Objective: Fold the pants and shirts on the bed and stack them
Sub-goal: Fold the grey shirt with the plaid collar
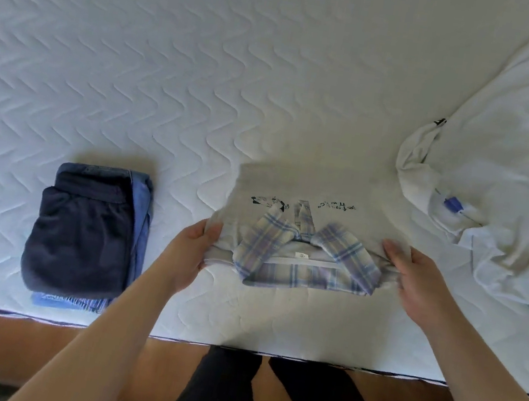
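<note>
Left hand (193, 251) and right hand (416, 280) pinch the folded collared shirt's (301, 241) side edges at the near bed (173, 64) edge, likely to lift it flat. Pants stack (84, 234) left; white shirt (501, 185) unfolded right.

Quilted bed (207, 70), folded pants stack (84, 234), collared shirt (301, 241), seemingly crumpled white shirt (507, 190)

Hands (191, 251) (416, 283) on collared shirt (298, 240)

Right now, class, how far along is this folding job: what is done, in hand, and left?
Done: dark pants lie folded on blue pants, stacked. In hand: left hand and right hand grip the plaid-collared shirt, partly folded. Left: white shirt lies crumpled, unfolded.
</note>
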Tool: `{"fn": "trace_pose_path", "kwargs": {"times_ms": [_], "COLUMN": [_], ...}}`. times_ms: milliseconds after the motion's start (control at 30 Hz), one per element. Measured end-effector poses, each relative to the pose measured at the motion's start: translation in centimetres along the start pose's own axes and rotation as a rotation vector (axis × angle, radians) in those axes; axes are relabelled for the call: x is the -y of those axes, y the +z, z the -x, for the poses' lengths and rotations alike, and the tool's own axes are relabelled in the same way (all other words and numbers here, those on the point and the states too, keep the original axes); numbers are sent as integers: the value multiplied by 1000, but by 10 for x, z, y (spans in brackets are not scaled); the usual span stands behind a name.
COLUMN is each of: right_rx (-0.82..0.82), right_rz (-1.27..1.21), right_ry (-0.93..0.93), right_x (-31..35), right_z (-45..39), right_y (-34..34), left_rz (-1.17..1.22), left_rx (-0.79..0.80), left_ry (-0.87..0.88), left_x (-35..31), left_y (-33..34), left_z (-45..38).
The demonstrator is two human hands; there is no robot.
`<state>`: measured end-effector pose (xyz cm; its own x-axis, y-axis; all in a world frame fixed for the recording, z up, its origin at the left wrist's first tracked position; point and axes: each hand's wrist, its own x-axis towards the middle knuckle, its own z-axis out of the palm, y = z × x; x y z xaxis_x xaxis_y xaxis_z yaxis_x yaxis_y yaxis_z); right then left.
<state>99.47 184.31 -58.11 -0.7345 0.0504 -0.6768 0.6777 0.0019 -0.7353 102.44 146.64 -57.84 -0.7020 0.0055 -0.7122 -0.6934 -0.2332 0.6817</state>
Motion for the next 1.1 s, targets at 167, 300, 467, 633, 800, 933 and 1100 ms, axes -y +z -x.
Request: {"fn": "trace_pose_path", "kwargs": {"times_ms": [167, 300, 467, 633, 800, 933, 1100], "right_rx": [58, 76, 122, 162, 278, 366, 434], "right_rz": [-140, -174, -265, -191, -68, -68, 35], "right_ry": [6, -4, -28, -79, -169, -151, -162], "right_x": [39, 70, 96, 111, 127, 136, 130], "right_z": [68, 117, 165, 197, 213, 220, 234], "right_y": [-13, -19, -18, -4, 37, 86, 155], "left_rz": [-3, -53, -155, -159, -32, 62, 151], "left_rx": [-12, -19, -50, -197, -350, -479, -591], "left_ry": [107, 173, 255, 354, 379, 415, 429], "left_x": [-31, -52, -67, -64, -53, -39, -4], "left_y": [20, 26, 23, 18, -4, -36, -81], "left_z": [75, 133, 194, 247, 290, 324, 366]}}
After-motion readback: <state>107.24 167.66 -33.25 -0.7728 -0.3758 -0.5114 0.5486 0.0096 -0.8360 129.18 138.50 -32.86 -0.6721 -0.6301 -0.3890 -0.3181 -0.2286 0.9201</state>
